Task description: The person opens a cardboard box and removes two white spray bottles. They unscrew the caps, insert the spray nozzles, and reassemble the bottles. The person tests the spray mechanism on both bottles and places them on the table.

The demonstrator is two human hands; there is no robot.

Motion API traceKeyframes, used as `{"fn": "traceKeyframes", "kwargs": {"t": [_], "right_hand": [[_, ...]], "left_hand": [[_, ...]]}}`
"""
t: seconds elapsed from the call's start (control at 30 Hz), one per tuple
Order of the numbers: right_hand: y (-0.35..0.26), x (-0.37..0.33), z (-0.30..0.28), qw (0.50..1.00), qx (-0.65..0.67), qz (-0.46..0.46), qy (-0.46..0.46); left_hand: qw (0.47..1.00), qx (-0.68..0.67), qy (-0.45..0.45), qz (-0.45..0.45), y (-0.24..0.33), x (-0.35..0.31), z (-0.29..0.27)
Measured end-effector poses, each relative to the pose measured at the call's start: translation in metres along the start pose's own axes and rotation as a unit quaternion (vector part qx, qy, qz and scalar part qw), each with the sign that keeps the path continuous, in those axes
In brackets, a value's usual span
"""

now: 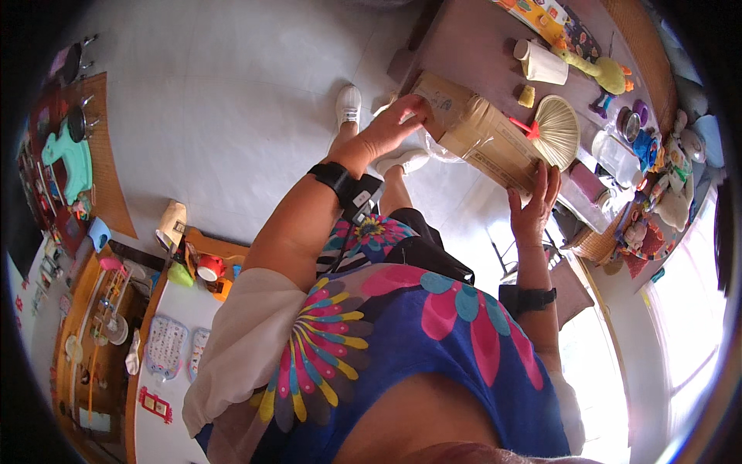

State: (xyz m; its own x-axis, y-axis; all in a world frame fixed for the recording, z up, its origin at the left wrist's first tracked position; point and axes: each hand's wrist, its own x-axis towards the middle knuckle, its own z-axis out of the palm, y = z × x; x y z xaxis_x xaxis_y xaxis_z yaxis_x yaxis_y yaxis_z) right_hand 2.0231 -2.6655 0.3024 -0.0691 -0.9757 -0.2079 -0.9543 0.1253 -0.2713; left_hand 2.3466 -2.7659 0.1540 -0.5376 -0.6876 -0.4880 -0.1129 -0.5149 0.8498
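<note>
A brown cardboard box (492, 144) lies at the near edge of the grey table, its left end reaching toward me. My left hand (393, 128) grips the box's left end, with thumb and fingers at the cardboard edge. Against the right end of the box rests my right hand (532, 209), fingertips on the corner and thumb on the near side. Clear plastic wrap (440, 148) hangs below the left end. Just behind the box stands a pale pleated round fan (558, 133) with a red handle (524, 126).
On the table (471, 46) are a white cup (541, 62), a yellow plush duck (603, 73), a small yellow block (526, 97) and clear containers (614, 157). Plush toys (672, 205) pile up at the far right. A white-topped cabinet (182, 298) stands lower left.
</note>
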Motion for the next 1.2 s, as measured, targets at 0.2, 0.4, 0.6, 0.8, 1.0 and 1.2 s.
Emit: {"fn": "traceKeyframes", "kwargs": {"t": [0.2,0.4,0.6,0.8,1.0,1.2], "right_hand": [[0.004,-0.002,0.006,0.999,0.0,-0.024,0.026],[-0.014,0.0,-0.006,0.998,0.004,0.069,0.001],[-0.02,0.0,-0.013,0.997,0.02,0.064,0.027],[-0.016,-0.004,-0.008,0.995,0.012,0.066,0.072],[-0.013,-0.011,-0.005,0.994,0.017,0.058,0.094],[0.0,-0.007,0.012,0.992,0.032,0.062,0.104]], "left_hand": [[0.995,0.078,0.044,0.047,0.006,-0.017,0.014],[0.928,0.24,0.058,0.28,0.109,-0.027,0.03],[0.786,0.534,-0.004,0.312,0.158,-0.011,0.064],[0.735,0.61,0.009,0.295,0.155,-0.021,0.085],[0.697,0.654,0.006,0.294,0.154,-0.022,0.087],[0.666,0.644,-0.018,0.375,0.161,0.0,0.074]]}}
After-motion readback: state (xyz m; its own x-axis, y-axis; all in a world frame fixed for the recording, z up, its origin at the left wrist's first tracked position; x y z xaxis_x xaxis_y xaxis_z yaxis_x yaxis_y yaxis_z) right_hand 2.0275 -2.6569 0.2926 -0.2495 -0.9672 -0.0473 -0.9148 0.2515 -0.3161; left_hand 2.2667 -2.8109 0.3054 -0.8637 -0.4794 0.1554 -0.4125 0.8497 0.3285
